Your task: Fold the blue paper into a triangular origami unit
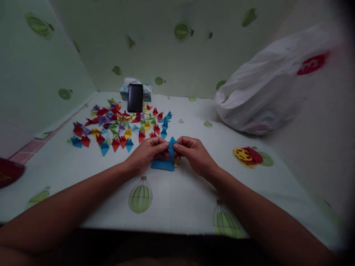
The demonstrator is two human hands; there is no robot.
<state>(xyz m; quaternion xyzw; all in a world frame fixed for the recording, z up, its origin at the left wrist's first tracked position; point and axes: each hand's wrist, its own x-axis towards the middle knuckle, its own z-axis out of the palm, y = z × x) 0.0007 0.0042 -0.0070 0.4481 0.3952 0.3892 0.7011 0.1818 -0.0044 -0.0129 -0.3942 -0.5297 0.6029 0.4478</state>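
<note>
Both of my hands meet over a blue paper piece (165,163) in the middle of the table. My left hand (148,153) pinches its upper part from the left. My right hand (192,153) pinches the same folded tip from the right, fingers closed. The paper's lower flat part rests on the table (177,199). Just behind my left hand lies a spread of several small folded paper shapes (119,125) in red, blue, yellow, green and purple.
A black phone (135,97) leans against a tissue box (146,90) at the back. A large white plastic bag (271,85) fills the right rear. Red and yellow paper pieces (246,155) lie to the right. A dark red object (8,171) sits at the left edge.
</note>
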